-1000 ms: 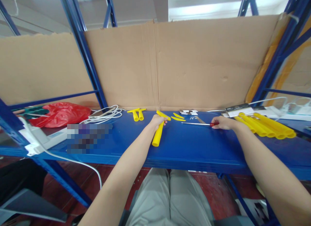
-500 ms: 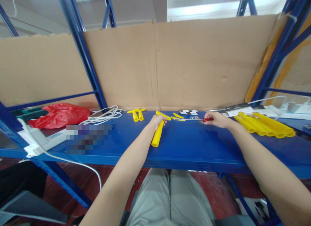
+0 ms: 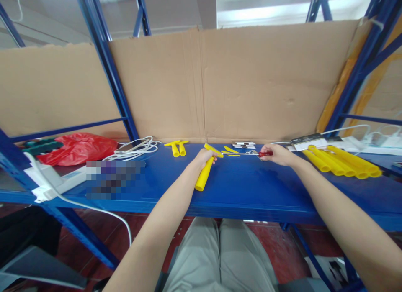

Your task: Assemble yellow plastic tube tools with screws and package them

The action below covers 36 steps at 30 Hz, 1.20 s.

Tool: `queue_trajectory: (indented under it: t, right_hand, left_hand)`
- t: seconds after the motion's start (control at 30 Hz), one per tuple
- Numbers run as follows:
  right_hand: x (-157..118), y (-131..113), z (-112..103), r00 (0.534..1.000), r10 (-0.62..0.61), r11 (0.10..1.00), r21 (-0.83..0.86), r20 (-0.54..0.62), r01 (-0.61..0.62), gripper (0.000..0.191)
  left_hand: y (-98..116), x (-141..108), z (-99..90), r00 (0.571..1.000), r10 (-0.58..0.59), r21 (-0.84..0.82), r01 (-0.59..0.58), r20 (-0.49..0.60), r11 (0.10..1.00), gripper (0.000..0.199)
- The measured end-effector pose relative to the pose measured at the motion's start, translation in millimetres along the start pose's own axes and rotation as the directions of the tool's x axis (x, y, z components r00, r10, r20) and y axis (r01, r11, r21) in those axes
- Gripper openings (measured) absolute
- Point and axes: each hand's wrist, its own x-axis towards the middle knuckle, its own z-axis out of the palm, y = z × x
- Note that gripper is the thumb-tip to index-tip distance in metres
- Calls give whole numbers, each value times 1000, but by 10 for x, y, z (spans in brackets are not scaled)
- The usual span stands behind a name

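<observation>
My left hand [image 3: 205, 158] is closed around a yellow T-shaped piece [image 3: 203, 177], a tube with a curved crosspiece at its far end. My right hand [image 3: 275, 154] grips the red handle of a screwdriver [image 3: 265, 154]. The thin metal shaft points left and its tip is at the crosspiece; the exact contact is too small to tell. Loose curved yellow strips [image 3: 231, 149] lie just right of my left hand. Small metal parts [image 3: 250, 152] rest behind the shaft, near small white-and-black boxes [image 3: 243, 145].
Two yellow T-pieces [image 3: 179, 149] lie left of centre on the blue shelf [image 3: 238, 191]. Several yellow tubes [image 3: 344, 162] are at the right. White cable [image 3: 138, 149], a red bag [image 3: 81, 149] and a power strip [image 3: 53, 179] sit left. Cardboard [image 3: 251, 83] stands behind.
The T-piece in my left hand has shifted slightly right at its crosspiece end. My right hand and the screwdriver handle have moved a little left, nearer to it.
</observation>
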Motion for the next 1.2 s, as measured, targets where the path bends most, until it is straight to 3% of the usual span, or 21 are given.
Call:
queue_trajectory:
  t: [0.7,1.2]
  right_hand:
    - [1,-17,8,1000,4,1000,0,11,-4,23]
    - [5,-9,9,1000,-16,998,-55,-11,15,23]
  left_hand:
    - [-2,-15,3,1000,9,14,-9,8,1000,22]
    - [-66,151,-8,999,38,32,-39,39,999,12]
